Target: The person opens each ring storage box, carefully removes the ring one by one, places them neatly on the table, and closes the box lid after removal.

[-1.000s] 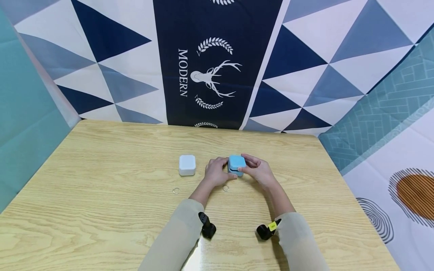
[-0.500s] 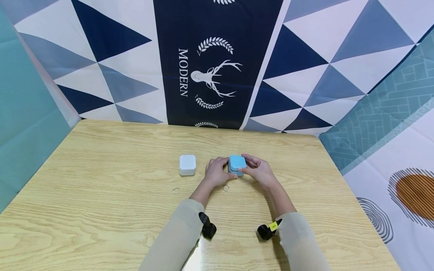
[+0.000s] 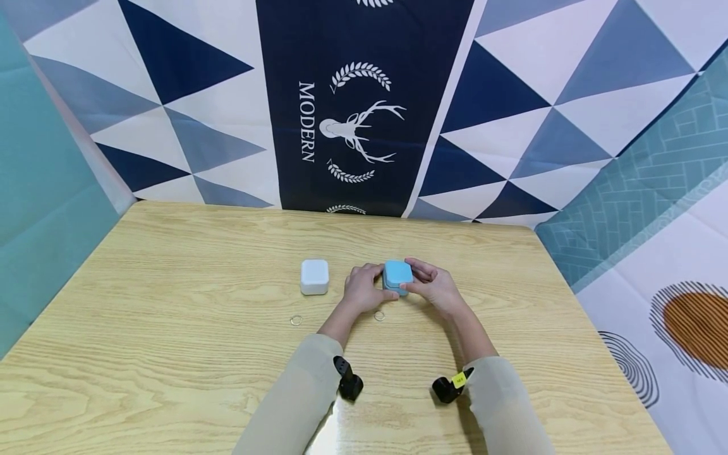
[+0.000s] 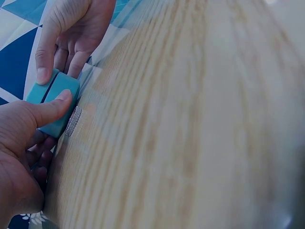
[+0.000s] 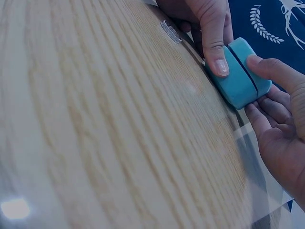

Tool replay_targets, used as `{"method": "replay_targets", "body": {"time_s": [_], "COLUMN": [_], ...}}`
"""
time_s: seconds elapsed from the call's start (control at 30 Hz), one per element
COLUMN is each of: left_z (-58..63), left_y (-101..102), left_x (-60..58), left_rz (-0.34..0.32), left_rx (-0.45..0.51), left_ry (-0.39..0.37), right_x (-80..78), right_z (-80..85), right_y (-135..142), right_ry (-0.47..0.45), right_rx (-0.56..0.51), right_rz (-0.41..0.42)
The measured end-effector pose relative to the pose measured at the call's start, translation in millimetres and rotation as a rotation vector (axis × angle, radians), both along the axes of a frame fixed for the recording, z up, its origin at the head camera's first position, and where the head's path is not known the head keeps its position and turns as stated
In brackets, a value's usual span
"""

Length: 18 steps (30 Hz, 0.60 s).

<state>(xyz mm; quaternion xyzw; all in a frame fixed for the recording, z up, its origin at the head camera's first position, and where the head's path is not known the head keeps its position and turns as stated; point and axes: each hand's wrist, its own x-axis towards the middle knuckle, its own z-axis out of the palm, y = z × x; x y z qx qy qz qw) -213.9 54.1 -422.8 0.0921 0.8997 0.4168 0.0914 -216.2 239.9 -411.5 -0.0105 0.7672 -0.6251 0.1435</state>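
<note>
A small blue jewelry box (image 3: 397, 273) with rounded corners stands on the table between both hands. A thin dark seam runs around it between lid and base. My left hand (image 3: 361, 289) grips the base from the left, its thumb (image 4: 52, 109) on the near side in the left wrist view. From the right, my right hand (image 3: 436, 288) pinches the lid (image 5: 248, 59), thumb in front and fingers behind. A sparkly ring (image 4: 73, 121) lies just in front of the box, close to the left wrist.
To the left stands a white box (image 3: 315, 277) of like shape. A second ring (image 3: 296, 320) lies in front of it on the wooden table (image 3: 188, 303). A patterned cloth (image 3: 227, 114) hangs behind the far table edge.
The blue lid has settled onto its base, and the dark gap at the front has narrowed to a thin seam. Both hands have stayed nearly in place.
</note>
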Motion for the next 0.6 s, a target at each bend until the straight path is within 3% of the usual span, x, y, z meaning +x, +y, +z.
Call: {"method": "replay_targets", "body": {"time_s": [0.6], "left_z": [1.5], "left_y": [-0.1], "left_x": [0.8], "left_rz": [-0.001], "left_rx": [0.008], "left_ry": [-0.009], "right_x": [0.5], "right_z": [-1.8], "right_y": [1.1], "right_ry": [0.023], "right_rx": [0.012], "right_rz": [0.026]}}
